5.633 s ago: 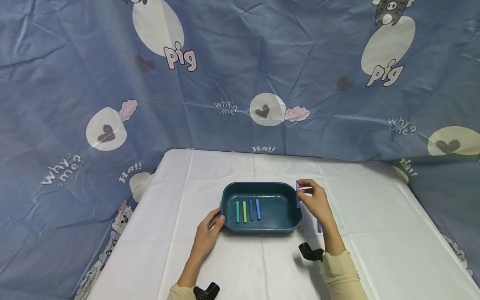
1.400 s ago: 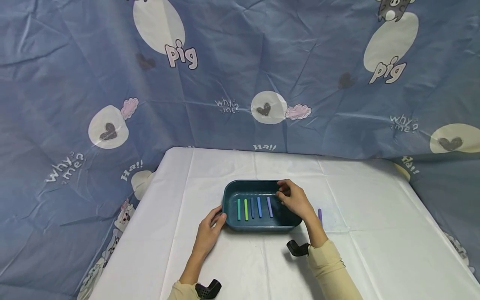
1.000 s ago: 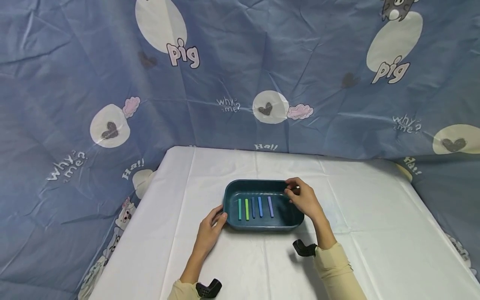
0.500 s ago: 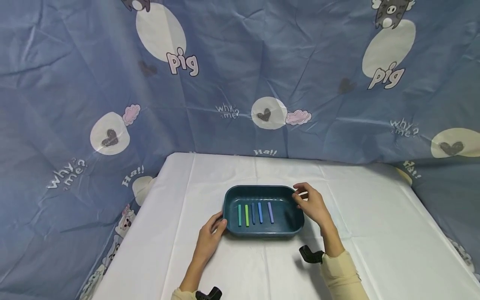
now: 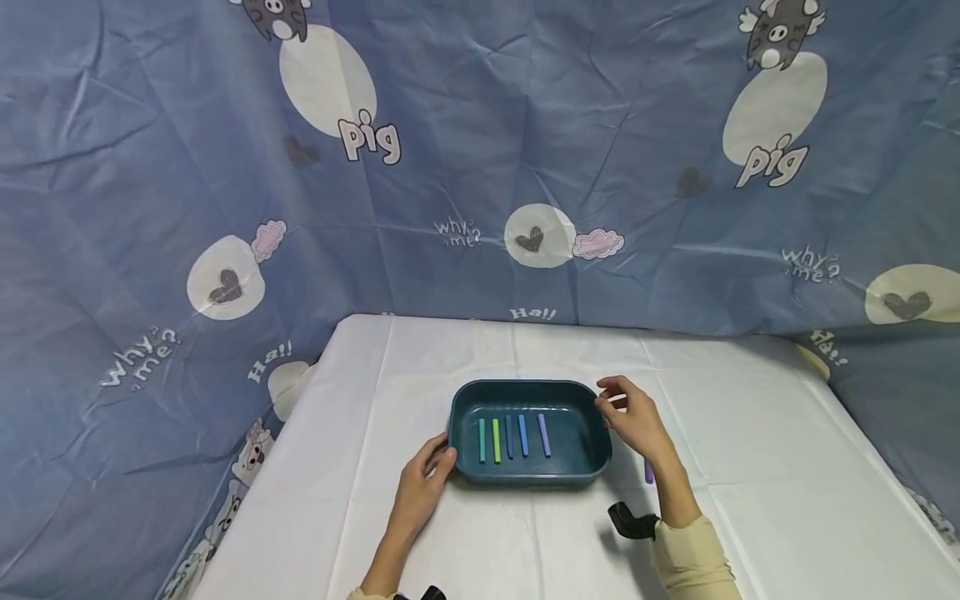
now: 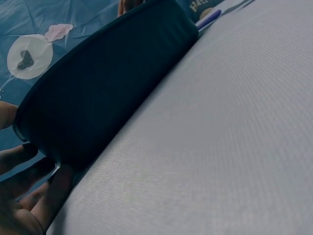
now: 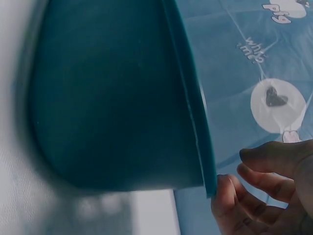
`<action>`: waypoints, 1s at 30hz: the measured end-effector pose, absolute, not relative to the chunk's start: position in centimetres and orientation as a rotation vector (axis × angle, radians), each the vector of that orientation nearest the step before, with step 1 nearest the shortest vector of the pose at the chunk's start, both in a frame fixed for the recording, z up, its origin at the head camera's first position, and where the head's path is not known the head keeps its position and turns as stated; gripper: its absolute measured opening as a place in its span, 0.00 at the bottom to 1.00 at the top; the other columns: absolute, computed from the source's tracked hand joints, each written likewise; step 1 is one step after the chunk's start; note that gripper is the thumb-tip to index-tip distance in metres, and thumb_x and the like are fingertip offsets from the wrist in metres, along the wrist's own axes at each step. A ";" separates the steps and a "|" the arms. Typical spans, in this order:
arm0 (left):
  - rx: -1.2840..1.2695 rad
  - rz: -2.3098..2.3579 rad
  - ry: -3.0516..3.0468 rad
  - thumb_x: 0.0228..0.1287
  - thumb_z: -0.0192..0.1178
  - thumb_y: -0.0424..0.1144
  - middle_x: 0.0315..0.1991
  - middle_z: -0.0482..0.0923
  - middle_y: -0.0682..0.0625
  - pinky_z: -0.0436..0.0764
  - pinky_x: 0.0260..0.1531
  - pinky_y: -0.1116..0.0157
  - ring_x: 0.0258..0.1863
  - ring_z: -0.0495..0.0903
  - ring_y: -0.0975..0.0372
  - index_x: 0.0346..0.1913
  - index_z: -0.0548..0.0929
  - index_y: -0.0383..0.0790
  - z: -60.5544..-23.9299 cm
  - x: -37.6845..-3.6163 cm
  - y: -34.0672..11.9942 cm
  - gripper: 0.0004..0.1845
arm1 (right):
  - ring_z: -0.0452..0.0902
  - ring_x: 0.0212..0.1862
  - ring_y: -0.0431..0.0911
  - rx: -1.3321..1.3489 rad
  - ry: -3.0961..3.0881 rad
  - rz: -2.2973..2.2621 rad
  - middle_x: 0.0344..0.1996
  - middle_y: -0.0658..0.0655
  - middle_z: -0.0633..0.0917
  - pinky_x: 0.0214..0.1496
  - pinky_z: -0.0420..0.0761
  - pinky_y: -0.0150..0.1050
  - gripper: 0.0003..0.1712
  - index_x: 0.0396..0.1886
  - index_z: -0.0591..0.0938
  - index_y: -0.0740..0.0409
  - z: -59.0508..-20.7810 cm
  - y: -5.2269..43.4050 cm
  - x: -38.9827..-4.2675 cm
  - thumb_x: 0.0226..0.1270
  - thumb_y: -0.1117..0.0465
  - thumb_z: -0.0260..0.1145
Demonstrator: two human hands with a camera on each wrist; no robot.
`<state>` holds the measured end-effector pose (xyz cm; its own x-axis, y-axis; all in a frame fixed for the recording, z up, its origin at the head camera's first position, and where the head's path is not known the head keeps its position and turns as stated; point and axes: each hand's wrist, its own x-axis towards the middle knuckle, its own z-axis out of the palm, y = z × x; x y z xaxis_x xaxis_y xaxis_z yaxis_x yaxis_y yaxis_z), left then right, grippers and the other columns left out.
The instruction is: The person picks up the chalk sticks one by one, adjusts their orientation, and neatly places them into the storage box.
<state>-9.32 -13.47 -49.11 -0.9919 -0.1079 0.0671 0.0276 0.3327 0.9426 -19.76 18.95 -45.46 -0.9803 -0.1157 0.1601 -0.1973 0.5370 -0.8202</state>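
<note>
A dark teal rectangular tray sits on the white cloth. Inside it, spaced in a row, lie slim coloured sticks: teal, lime green, dark blue, blue and lavender. My left hand holds the tray's left end, thumb at the rim and fingers against the outer wall in the left wrist view. At the right end, my right hand holds nothing; in the right wrist view its thumb and index are apart and a fingertip is by the rim.
A purple stick lies on the cloth right of the tray, partly hidden by the right wrist; its end also shows in the left wrist view. Behind the white-covered table hangs a blue printed curtain.
The right hand held the lavender stick earlier; that stick now lies fifth in the tray. The hand has since drawn back rightward past the rim. The left hand stays on the tray.
</note>
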 end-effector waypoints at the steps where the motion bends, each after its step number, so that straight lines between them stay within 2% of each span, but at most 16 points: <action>1: 0.075 -1.748 -2.463 0.70 0.54 0.44 0.55 0.79 0.40 0.77 0.57 0.60 0.56 0.79 0.53 0.63 0.72 0.36 -49.2 -9.3 -13.5 0.24 | 0.82 0.39 0.52 0.269 -2.675 1.451 0.41 0.65 0.81 0.29 0.84 0.31 0.16 0.52 0.76 0.64 -45.5 19.0 -19.7 0.66 0.65 0.61; 6: 0.080 -1.749 -2.452 0.69 0.55 0.46 0.54 0.80 0.41 0.78 0.57 0.63 0.55 0.80 0.54 0.62 0.73 0.36 -49.2 -9.3 -13.4 0.24 | 0.82 0.42 0.54 0.254 -2.675 1.458 0.41 0.65 0.80 0.31 0.86 0.35 0.16 0.52 0.76 0.64 -45.7 19.6 -19.6 0.65 0.65 0.61; 11: 0.083 -1.753 -2.454 0.69 0.55 0.46 0.54 0.80 0.41 0.78 0.57 0.63 0.56 0.79 0.54 0.62 0.73 0.36 -49.0 -9.2 -13.4 0.24 | 0.81 0.42 0.55 0.245 -2.683 1.464 0.41 0.66 0.80 0.33 0.86 0.37 0.16 0.52 0.76 0.64 -45.9 20.2 -19.5 0.65 0.66 0.61; 20: 0.087 -1.765 -2.461 0.69 0.55 0.45 0.55 0.80 0.42 0.78 0.56 0.68 0.56 0.79 0.55 0.63 0.72 0.37 -49.3 -9.2 -13.4 0.24 | 0.81 0.44 0.56 0.193 -2.732 1.411 0.42 0.66 0.80 0.32 0.84 0.32 0.17 0.54 0.75 0.65 -46.3 21.9 -19.1 0.67 0.63 0.60; 26: 0.084 -1.760 -2.461 0.69 0.55 0.45 0.55 0.80 0.42 0.77 0.57 0.63 0.56 0.79 0.55 0.63 0.72 0.37 -49.2 -9.3 -13.4 0.24 | 0.81 0.44 0.57 0.175 -2.773 1.321 0.43 0.66 0.81 0.32 0.82 0.30 0.19 0.54 0.74 0.66 -46.7 23.3 -18.8 0.67 0.62 0.60; 30: 0.083 -1.761 -2.461 0.69 0.55 0.44 0.55 0.80 0.41 0.78 0.57 0.63 0.56 0.79 0.55 0.63 0.72 0.37 -49.1 -9.2 -13.4 0.24 | 0.82 0.43 0.57 0.149 -2.801 1.279 0.42 0.65 0.81 0.31 0.81 0.30 0.19 0.54 0.74 0.66 -47.1 24.0 -18.5 0.66 0.62 0.61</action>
